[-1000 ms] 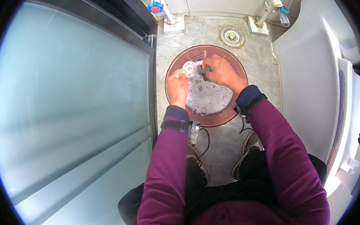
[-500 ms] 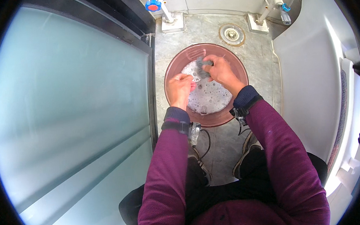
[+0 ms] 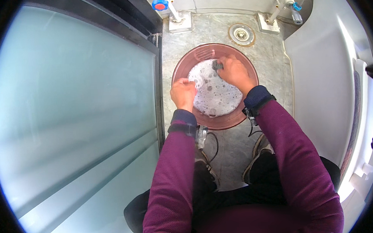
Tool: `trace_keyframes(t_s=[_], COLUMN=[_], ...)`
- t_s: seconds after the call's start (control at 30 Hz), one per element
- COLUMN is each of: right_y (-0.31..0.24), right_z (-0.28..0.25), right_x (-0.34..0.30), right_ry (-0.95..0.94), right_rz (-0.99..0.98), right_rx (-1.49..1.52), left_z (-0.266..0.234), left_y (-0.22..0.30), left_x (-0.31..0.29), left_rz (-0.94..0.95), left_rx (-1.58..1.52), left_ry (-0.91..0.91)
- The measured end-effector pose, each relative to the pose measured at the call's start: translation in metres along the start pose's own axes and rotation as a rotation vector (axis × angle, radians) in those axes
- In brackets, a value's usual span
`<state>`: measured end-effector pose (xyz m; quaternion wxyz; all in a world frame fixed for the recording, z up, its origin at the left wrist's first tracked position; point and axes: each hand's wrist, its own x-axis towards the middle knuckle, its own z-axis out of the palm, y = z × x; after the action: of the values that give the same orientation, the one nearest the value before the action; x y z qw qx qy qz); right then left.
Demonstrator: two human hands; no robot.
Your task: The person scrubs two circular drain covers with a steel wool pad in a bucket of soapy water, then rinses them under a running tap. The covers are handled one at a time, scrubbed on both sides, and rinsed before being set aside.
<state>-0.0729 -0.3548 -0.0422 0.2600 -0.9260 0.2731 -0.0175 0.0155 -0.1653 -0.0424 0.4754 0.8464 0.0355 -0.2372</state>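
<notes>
A reddish-brown plastic basin [image 3: 227,122] of sudsy water [image 3: 217,96] stands on the floor before me, both hands over it. At its left side my left hand [image 3: 183,94] is closed on a white slotted disc [image 3: 198,81], which barely stands out against the foam. My right hand [image 3: 235,74], on the right, grips a dark grey scouring pad [image 3: 217,65] close to the far part of the suds. The pad is apart from the disc, and the fingers partly cover it.
A round floor drain [image 3: 241,34] lies beyond the basin, between two pipes with blue-handled valves [image 3: 160,5] [image 3: 296,6]. A frosted glass panel [image 3: 81,118] borders the left, a smooth pale curved surface [image 3: 319,67] the right. My shoes [image 3: 256,157] are close to the basin's near side.
My right hand has moved a little to the right with the scouring pad, away from the disc. My left hand has shifted slightly left, still holding the disc, which is now tilted.
</notes>
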Motion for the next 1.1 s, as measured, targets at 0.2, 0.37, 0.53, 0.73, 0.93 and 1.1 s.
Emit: trace_keyframes(t_s=[0.2, 0.37, 0.53, 0.73, 0.93, 1.1], right_y=[-0.005, -0.014, -0.033, -0.026, -0.024, -0.028], right_z=[0.063, 0.052, 0.023, 0.017, -0.001, 0.004], right_x=[-0.052, -0.041, -0.044, -0.037, -0.020, -0.029], right_ry=[-0.508, -0.545, -0.495, -0.089, -0.073, -0.146], right_rz=[-0.378, 0.175, 0.145, 0.015, 0.036, -0.187], right_rx=[-0.070, 0.512, 0.776, 0.321, 0.349, 0.288], left_z=[0.011, 0.011, 0.008, 0.018, 0.009, 0.011], left_y=[-0.033, -0.048, -0.037, -0.014, 0.002, 0.010], left_x=[-0.011, 0.007, 0.009, -0.001, -0.008, -0.008], left_rz=[0.465, 0.588, -0.303, -0.009, -0.108, -0.146], left_rx=[0.863, 1.079, -0.262, -0.178, -0.246, -0.239], left_ry=[0.057, -0.046, -0.554, -0.657, -0.567, -0.455])
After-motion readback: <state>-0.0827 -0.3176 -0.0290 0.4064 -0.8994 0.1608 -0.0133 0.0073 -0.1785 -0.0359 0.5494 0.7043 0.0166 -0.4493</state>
